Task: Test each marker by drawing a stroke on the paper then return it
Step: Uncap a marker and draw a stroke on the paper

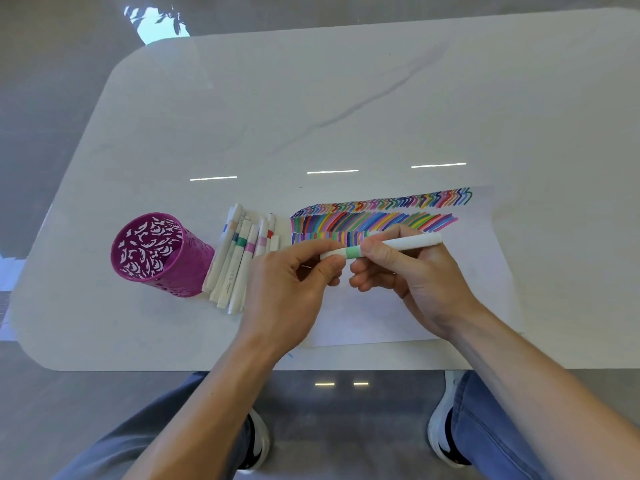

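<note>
Over the paper (381,317), at its middle: left hand (294,282) pinching the cap end of the green-banded marker (408,243), right hand (412,271) curled round the barrel, marker level and clear of the sheet. Probably a cap step, off or on; cannot tell which. Best done with a straight pull or push along the barrel, without bending. Higher on the paper, rows of coloured strokes (381,216). Left of the paper, loose markers (239,261); beyond them, a purple cup (156,254). Barrel print too small to read.

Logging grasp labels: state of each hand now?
Left hand: pinches one end of the marker.
Right hand: grips the same marker mid-barrel.
</note>
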